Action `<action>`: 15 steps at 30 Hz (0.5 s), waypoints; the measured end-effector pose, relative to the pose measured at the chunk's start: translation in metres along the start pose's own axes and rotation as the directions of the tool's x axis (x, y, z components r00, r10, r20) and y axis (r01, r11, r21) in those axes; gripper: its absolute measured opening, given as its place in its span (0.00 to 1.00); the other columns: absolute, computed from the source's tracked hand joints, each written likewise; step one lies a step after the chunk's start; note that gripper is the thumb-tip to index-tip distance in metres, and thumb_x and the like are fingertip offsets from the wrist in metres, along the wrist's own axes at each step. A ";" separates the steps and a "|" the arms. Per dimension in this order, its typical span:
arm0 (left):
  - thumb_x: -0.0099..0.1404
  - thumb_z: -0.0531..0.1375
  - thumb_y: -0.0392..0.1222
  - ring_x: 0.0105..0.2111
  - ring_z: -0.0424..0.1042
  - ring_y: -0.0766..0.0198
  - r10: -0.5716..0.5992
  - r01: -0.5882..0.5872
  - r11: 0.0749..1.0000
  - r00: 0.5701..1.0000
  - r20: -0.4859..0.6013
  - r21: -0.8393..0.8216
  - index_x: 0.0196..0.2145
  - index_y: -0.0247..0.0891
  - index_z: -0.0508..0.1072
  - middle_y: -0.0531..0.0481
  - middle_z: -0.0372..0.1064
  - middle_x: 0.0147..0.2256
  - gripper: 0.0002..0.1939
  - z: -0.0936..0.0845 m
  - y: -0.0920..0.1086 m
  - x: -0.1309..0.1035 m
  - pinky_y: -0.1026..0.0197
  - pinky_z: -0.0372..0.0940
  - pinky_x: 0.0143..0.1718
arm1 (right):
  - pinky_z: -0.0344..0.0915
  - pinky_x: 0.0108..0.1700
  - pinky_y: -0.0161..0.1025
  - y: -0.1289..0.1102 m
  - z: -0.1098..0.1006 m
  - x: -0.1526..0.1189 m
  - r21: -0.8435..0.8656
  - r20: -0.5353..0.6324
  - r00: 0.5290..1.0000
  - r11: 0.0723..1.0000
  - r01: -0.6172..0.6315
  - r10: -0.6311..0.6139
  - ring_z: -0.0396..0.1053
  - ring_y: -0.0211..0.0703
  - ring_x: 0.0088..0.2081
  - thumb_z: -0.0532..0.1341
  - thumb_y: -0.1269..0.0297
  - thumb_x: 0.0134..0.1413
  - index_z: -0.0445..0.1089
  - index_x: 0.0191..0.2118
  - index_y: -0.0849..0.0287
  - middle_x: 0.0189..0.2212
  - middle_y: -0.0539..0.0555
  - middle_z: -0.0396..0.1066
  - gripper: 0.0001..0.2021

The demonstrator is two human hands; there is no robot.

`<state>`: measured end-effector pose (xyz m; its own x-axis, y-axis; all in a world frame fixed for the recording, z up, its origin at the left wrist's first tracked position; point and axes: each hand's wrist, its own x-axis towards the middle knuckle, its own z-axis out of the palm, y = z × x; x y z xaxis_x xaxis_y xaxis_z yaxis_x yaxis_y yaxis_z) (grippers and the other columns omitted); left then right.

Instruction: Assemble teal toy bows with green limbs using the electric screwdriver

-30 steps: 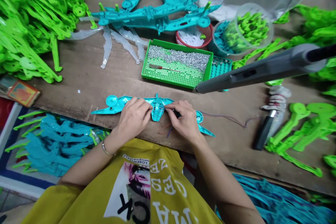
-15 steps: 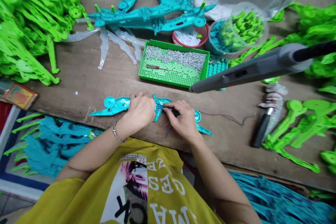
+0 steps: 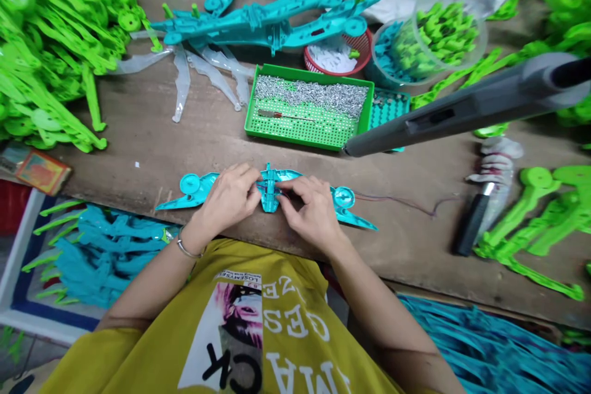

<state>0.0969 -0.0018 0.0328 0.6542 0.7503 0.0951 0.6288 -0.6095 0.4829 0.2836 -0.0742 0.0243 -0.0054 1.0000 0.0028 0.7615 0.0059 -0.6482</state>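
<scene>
A mustard-yellow shirt is worn over the torso, its loose fabric creased along the sides. The front is marked by a print in which a white area, a pink-and-dark picture and a grey patch are combined, with small dark lettering set above, bold black letters across the lower part and large white letters stacked in rows beside it. The left wrist is circled by a slim, silver-coloured bangle, and both forearms are left uncovered.
</scene>
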 end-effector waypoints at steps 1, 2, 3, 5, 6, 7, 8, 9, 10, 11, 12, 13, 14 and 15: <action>0.62 0.54 0.28 0.35 0.72 0.59 0.014 -0.016 0.999 0.999 -0.037 -0.034 0.34 0.37 0.71 0.47 0.71 0.33 0.08 0.002 -0.003 -0.002 0.58 0.67 0.38 | 0.58 0.47 0.49 -0.001 0.000 -0.001 -0.009 0.014 1.000 1.000 0.013 -0.013 0.70 0.52 0.43 0.60 0.66 0.57 0.73 0.44 0.55 0.40 0.56 0.75 0.10; 0.62 0.54 0.28 0.34 0.71 0.60 0.023 -0.028 0.997 0.997 -0.072 -0.068 0.33 0.37 0.70 0.48 0.71 0.32 0.08 0.003 -0.006 -0.005 0.59 0.67 0.37 | 0.58 0.47 0.50 -0.001 -0.001 -0.002 -0.017 0.032 0.999 1.000 0.019 -0.019 0.70 0.53 0.44 0.60 0.67 0.55 0.71 0.47 0.56 0.43 0.58 0.74 0.13; 0.63 0.53 0.28 0.33 0.71 0.62 0.027 -0.038 0.994 0.994 -0.106 -0.100 0.33 0.37 0.70 0.49 0.70 0.32 0.08 0.005 -0.009 -0.007 0.60 0.66 0.36 | 0.59 0.46 0.50 -0.002 -0.003 -0.002 -0.023 0.054 0.998 0.999 0.023 -0.021 0.69 0.53 0.45 0.60 0.67 0.54 0.70 0.50 0.57 0.44 0.59 0.72 0.16; 0.64 0.53 0.28 0.32 0.70 0.63 0.038 -0.061 0.988 0.986 -0.160 -0.141 0.36 0.37 0.70 0.49 0.69 0.32 0.08 0.008 -0.014 -0.011 0.61 0.66 0.34 | 0.59 0.46 0.50 -0.002 -0.006 -0.004 -0.038 0.104 0.994 0.999 0.029 -0.025 0.68 0.55 0.46 0.60 0.69 0.51 0.67 0.52 0.58 0.45 0.60 0.70 0.20; 0.65 0.52 0.29 0.32 0.69 0.63 0.048 -0.074 0.987 0.983 -0.179 -0.144 0.37 0.37 0.70 0.49 0.69 0.32 0.09 0.009 -0.015 -0.012 0.61 0.65 0.34 | 0.59 0.46 0.51 -0.002 -0.007 -0.005 -0.051 0.125 0.992 0.998 0.035 -0.029 0.68 0.56 0.47 0.59 0.70 0.50 0.66 0.52 0.59 0.45 0.60 0.69 0.20; 0.65 0.52 0.29 0.32 0.69 0.63 0.060 -0.087 0.987 0.979 -0.194 -0.134 0.38 0.37 0.70 0.49 0.68 0.32 0.09 0.010 -0.016 -0.014 0.61 0.65 0.34 | 0.60 0.47 0.51 -0.003 -0.008 -0.007 -0.065 0.135 0.990 0.997 0.047 -0.037 0.67 0.57 0.47 0.59 0.70 0.49 0.65 0.51 0.59 0.44 0.60 0.69 0.21; 0.66 0.52 0.29 0.32 0.68 0.62 0.073 -0.098 0.989 0.976 -0.205 -0.112 0.38 0.36 0.70 0.49 0.68 0.32 0.09 0.011 -0.016 -0.015 0.60 0.65 0.34 | 0.60 0.47 0.52 -0.003 -0.007 -0.009 -0.080 0.132 0.990 0.995 0.060 -0.049 0.67 0.57 0.47 0.59 0.69 0.50 0.64 0.51 0.59 0.44 0.61 0.69 0.20; 0.66 0.52 0.29 0.33 0.68 0.61 0.086 -0.103 0.992 0.974 -0.212 -0.073 0.37 0.36 0.70 0.48 0.67 0.31 0.09 0.010 -0.014 -0.015 0.60 0.64 0.34 | 0.60 0.47 0.52 -0.003 -0.006 -0.011 -0.097 0.115 0.992 0.993 0.070 -0.059 0.66 0.57 0.47 0.60 0.68 0.50 0.64 0.51 0.60 0.43 0.61 0.69 0.20; 0.66 0.51 0.29 0.33 0.67 0.59 0.093 -0.100 0.995 0.973 -0.211 -0.020 0.36 0.36 0.70 0.47 0.66 0.31 0.09 0.009 -0.012 -0.016 0.58 0.64 0.35 | 0.60 0.48 0.52 -0.003 -0.003 -0.013 -0.114 0.087 0.994 0.990 0.078 -0.068 0.66 0.57 0.46 0.61 0.65 0.51 0.63 0.50 0.60 0.43 0.61 0.69 0.19; 0.67 0.51 0.29 0.34 0.66 0.58 0.093 -0.086 0.995 0.974 -0.204 0.047 0.36 0.36 0.70 0.46 0.66 0.31 0.09 0.008 -0.010 -0.017 0.57 0.64 0.35 | 0.60 0.48 0.52 -0.003 -0.001 -0.015 -0.131 0.051 0.996 0.988 0.082 -0.076 0.66 0.57 0.45 0.62 0.62 0.51 0.63 0.49 0.60 0.42 0.62 0.69 0.19; 0.67 0.51 0.30 0.34 0.66 0.56 0.086 -0.064 0.991 0.977 -0.195 0.118 0.36 0.35 0.71 0.46 0.66 0.31 0.09 0.006 -0.007 -0.018 0.56 0.63 0.36 | 0.61 0.48 0.52 -0.003 0.003 -0.017 -0.147 0.011 0.996 0.986 0.085 -0.084 0.66 0.57 0.44 0.63 0.60 0.52 0.63 0.48 0.59 0.40 0.61 0.70 0.18; 0.68 0.51 0.30 0.34 0.65 0.55 0.074 -0.039 0.982 0.980 -0.186 0.186 0.37 0.35 0.72 0.45 0.66 0.31 0.10 0.004 -0.004 -0.019 0.55 0.63 0.36 | 0.61 0.48 0.52 -0.003 0.006 -0.019 -0.160 -0.024 0.996 0.984 0.084 -0.089 0.66 0.56 0.43 0.64 0.59 0.52 0.63 0.46 0.59 0.39 0.60 0.70 0.17; 0.69 0.51 0.31 0.35 0.65 0.54 0.060 -0.015 0.970 0.982 -0.180 0.241 0.38 0.35 0.72 0.45 0.66 0.32 0.10 0.002 -0.001 -0.021 0.54 0.62 0.36 | 0.60 0.48 0.52 -0.003 0.008 -0.020 -0.170 -0.050 0.995 0.982 0.078 -0.088 0.66 0.55 0.42 0.64 0.60 0.52 0.63 0.45 0.58 0.36 0.59 0.71 0.16; 0.69 0.51 0.32 0.35 0.64 0.53 0.048 0.004 0.961 0.982 -0.180 0.277 0.39 0.35 0.73 0.44 0.66 0.32 0.10 0.001 0.000 -0.023 0.54 0.61 0.36 | 0.60 0.48 0.52 -0.003 0.010 -0.020 -0.173 -0.064 0.995 0.983 0.066 -0.079 0.65 0.55 0.41 0.64 0.61 0.52 0.63 0.44 0.58 0.35 0.58 0.71 0.15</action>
<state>0.0827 -0.0191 0.0298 0.5969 0.7542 0.2735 0.7233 -0.6534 0.2233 0.2747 -0.0940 0.0184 -0.0235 0.9944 0.1027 0.8602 0.0724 -0.5048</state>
